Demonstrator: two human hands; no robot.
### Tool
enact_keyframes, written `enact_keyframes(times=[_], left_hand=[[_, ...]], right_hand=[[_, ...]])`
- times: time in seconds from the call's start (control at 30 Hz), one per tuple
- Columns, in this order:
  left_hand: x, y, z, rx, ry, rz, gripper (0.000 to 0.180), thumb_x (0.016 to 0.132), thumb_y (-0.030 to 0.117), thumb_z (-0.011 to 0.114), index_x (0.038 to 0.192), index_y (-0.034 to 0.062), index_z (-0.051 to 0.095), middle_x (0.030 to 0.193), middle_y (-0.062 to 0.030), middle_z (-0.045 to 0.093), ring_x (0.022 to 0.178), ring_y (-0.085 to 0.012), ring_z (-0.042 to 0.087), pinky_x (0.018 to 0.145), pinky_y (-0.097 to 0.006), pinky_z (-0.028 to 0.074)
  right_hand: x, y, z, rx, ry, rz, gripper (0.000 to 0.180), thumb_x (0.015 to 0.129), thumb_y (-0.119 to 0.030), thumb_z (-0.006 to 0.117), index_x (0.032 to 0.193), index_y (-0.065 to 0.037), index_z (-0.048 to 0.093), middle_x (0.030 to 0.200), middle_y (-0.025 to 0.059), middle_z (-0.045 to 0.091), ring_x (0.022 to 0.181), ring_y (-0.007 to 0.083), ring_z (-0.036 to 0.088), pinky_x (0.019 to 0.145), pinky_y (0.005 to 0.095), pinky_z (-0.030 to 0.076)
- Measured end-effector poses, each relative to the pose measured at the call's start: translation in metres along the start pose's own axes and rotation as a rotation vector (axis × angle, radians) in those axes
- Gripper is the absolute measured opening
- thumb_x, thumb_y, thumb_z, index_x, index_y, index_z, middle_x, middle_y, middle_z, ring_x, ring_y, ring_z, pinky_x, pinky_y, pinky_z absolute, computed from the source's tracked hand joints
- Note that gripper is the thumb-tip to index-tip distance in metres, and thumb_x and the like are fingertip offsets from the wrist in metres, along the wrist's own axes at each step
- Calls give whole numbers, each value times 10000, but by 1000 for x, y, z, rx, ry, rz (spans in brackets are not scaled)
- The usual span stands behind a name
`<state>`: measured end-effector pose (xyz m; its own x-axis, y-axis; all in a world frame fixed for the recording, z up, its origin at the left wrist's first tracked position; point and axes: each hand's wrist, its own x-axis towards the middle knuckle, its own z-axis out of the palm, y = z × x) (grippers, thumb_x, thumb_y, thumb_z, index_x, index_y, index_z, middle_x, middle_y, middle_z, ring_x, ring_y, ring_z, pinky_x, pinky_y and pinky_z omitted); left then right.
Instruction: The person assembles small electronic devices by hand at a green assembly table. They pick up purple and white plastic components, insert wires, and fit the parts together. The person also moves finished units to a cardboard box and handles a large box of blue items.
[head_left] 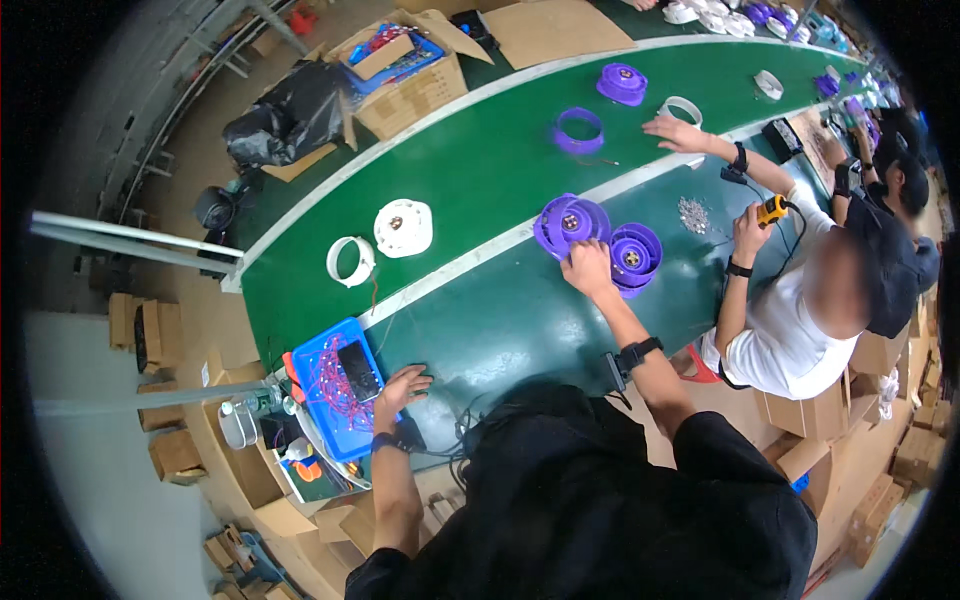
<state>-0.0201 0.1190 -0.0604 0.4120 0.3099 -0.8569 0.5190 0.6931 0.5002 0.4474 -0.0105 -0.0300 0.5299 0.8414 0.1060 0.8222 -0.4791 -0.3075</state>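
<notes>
My right hand [588, 268] is closed on the near rim of a purple round plastic housing [545, 228] with metal parts at its centre. Just right of it sits a second purple round housing [650, 252], on top of another purple part. My left hand [403, 387] has its fingers stretched out and holds nothing. It is at the right edge of a blue tray [352, 442], which contains red and pink wires [335, 392] and a dark phone-like device [358, 370].
A white round housing [403, 228] and a white ring [350, 262] are on the green belt, with a purple ring [578, 131] farther off. On the right, a co-worker [790, 330] holds a yellow tool [771, 210] beside small loose parts [693, 214]. Cardboard boxes [410, 98] stand behind the belt.
</notes>
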Motion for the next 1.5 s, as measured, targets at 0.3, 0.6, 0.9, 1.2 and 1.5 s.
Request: enact_keyframes(times=[0.3,0.6,0.9,1.2,1.5], left_hand=[[-18,-16,19,314,59,-33,417,843,283,551,1224,115,529,1098,-40,612,1026,-170,565,870,-364,452],[-52,16,12,527,263,568,311,875,248,551,1107,41,562,978,-97,661,884,-194,625,725,-322,514],[-50,41,74,505,54,626,517,838,280,608,1288,80,448,1190,-141,585,1074,-239,571,880,-356,458],[-14,-4,93,948,137,314,819,698,512,695,1335,67,435,1298,-189,505,1190,-317,498,994,-379,409],[-16,-1,89,946,223,365,805,689,506,708,1307,53,460,1223,-200,561,1152,-340,525,985,-388,416]], right_hand=[[-13,-64,20,131,-372,-295,226,740,-279,652,771,-57,679,743,183,654,747,368,641,697,462,517],[-51,-122,-43,761,-1050,-530,189,882,-156,580,890,22,642,734,45,609,694,119,506,640,299,427],[-68,-142,-24,1469,-1095,-294,291,915,-53,520,1198,1,563,1138,70,618,1053,127,554,951,283,418],[-67,-133,-28,1971,-911,111,295,922,-93,504,1210,-31,529,1097,96,624,1019,186,589,918,348,461],[-46,-99,-52,1853,-815,92,322,911,-130,481,1209,-9,490,1008,176,636,894,240,638,810,365,519]])
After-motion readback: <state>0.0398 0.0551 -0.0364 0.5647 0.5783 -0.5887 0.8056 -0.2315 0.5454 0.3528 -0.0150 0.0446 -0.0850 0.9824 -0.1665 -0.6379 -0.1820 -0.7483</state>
